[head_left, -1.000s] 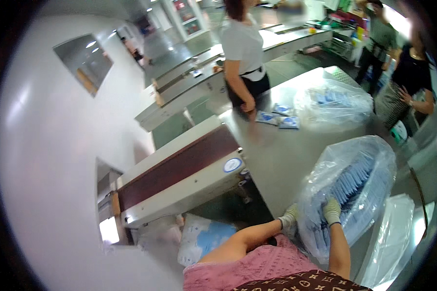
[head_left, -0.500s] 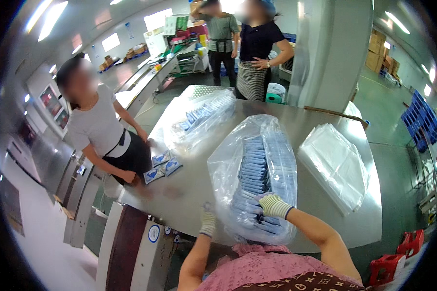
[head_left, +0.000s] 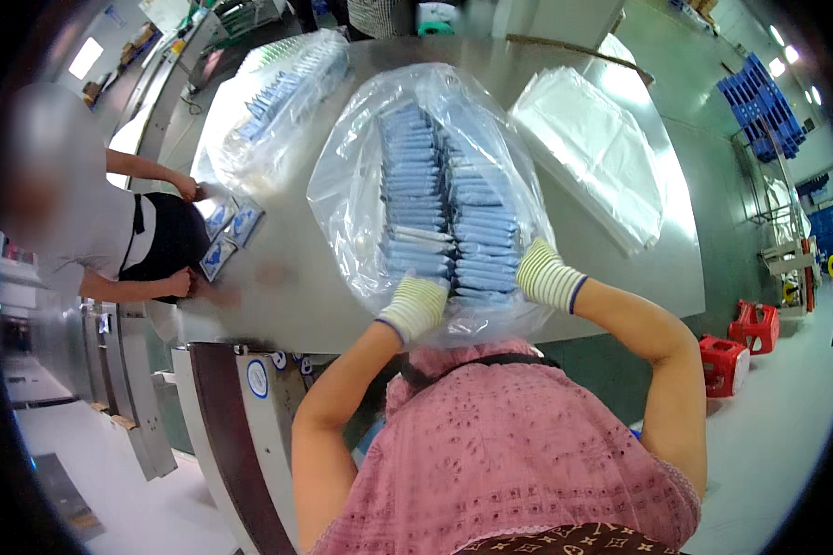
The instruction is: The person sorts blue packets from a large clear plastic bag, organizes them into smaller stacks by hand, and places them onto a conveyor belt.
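A large clear plastic bag (head_left: 350, 199) lies on the steel table in front of me, holding two long rows of blue flat packets (head_left: 418, 190). My left hand (head_left: 416, 308), in a white and yellow-green striped glove, is at the near end of the left row. Its fingertips go in among the bag film and packets, so their grip is hidden. My right hand (head_left: 548, 277), gloved alike, rests along the right side of the near packets. The fingers of that hand lie extended against the bag and the right row.
The steel table (head_left: 292, 305) also bears a stack of clear plastic bags (head_left: 592, 153) on the right and another filled bag (head_left: 273, 111) at the far left. Beside a person in a white shirt (head_left: 111, 203) lie several loose packets (head_left: 220, 252). Red stools (head_left: 720, 365) stand right of the table.
My view has tilted downward. My left hand has moved from beside the bag onto the left row's near end. My right hand has shifted from atop the packets to their right side.
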### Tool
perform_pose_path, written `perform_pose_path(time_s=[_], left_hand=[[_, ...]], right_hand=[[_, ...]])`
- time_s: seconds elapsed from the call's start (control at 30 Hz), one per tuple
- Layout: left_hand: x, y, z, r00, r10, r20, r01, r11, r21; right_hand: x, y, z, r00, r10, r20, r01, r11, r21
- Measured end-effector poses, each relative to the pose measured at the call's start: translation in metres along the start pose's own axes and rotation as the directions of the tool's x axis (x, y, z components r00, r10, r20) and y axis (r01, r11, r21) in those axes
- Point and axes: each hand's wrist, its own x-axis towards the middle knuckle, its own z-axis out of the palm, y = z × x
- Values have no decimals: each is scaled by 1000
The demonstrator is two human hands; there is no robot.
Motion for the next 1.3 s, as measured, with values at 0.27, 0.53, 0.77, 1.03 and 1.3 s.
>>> perform_pose_path(time_s=[0.27,0.53,0.77,1.03,1.3], left_hand=[[-60,11,15,994,109,1,-109,994,0],[-79,-3,18,996,68,-54,-68,998,7],[-54,-22,4,918,-80,-390,43,994,-102],[37,-40,-7,807,-255,-533,196,966,-167],[87,-75,48,836,-174,-520,82,977,-195]], right_hand=[[-4,-4,8,998,60,-15,-57,989,134],[30,-13,-16,832,89,-547,113,939,324],[121,-14,-31,792,214,-571,189,804,564],[172,-46,-5,799,231,-555,240,724,646],[112,-27,-1,820,90,-566,221,861,458]])
